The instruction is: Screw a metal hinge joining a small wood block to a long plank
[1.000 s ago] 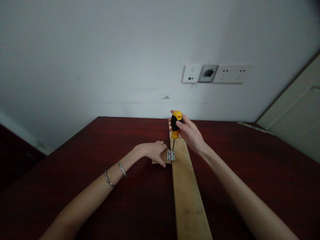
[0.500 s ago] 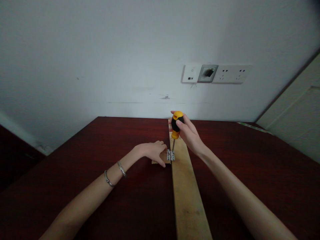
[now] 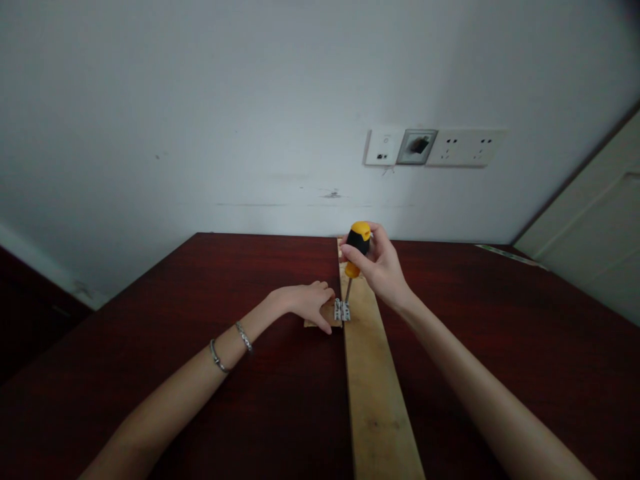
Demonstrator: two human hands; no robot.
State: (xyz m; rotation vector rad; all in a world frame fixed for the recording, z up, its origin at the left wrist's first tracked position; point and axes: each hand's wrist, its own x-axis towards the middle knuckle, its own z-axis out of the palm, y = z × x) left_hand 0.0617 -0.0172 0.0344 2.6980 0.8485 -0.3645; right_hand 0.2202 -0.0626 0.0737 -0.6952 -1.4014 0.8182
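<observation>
A long pale wooden plank (image 3: 373, 380) lies on a dark red table (image 3: 200, 373), running away from me. A small metal hinge (image 3: 341, 310) sits across the plank's left edge and a small wooden block (image 3: 330, 315) beside it. My left hand (image 3: 305, 303) lies flat on that block, fingers stretched out, pressing it against the plank. My right hand (image 3: 383, 270) is closed round the yellow and black handle of a screwdriver (image 3: 356, 248). The screwdriver stands nearly upright with its tip on the hinge.
A white wall rises behind the table, with a row of sockets and a switch plate (image 3: 433, 147) above the far edge. A pale door or cabinet panel (image 3: 595, 227) stands at the right. Two bracelets (image 3: 230, 347) ring my left wrist.
My right hand has turned on the screwdriver handle, fingers shifted round it, and the handle leans slightly more to the right. The left hand, block, hinge and plank have stayed put.
</observation>
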